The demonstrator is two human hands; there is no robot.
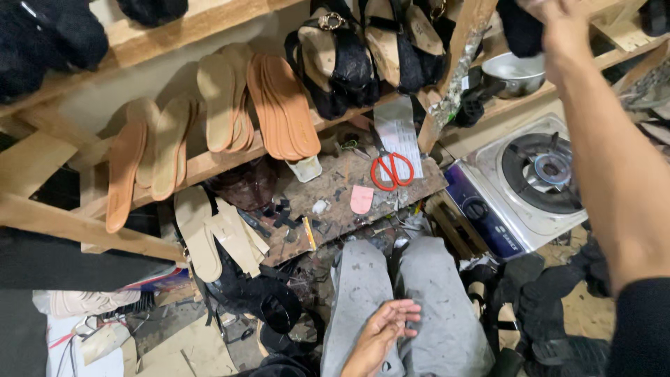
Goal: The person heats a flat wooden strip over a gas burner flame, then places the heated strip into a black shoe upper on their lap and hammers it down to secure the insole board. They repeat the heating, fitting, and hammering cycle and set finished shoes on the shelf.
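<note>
My left hand (382, 335) lies palm up on my lap in grey trousers (436, 293), fingers loosely apart and holding nothing. My right hand (558, 24) is stretched up to the upper wooden shelf at the top right. It touches a black item (520, 31) there; its fingers are cut off by the frame edge, so its grip is unclear. Red-handled scissors (391, 169) lie on the worn wooden work board (335, 209) in front of my knees, next to a small pink cut-out piece (361, 199).
Tan insoles (216, 105) and orange soles (283, 105) lean on a wooden shelf (209, 164). Black sandals (349, 59) hang above. A single-burner gas stove (537, 174) sits at right under a metal pot (513, 73). Cream sole patterns (202, 230) and black straps (265, 300) clutter the floor.
</note>
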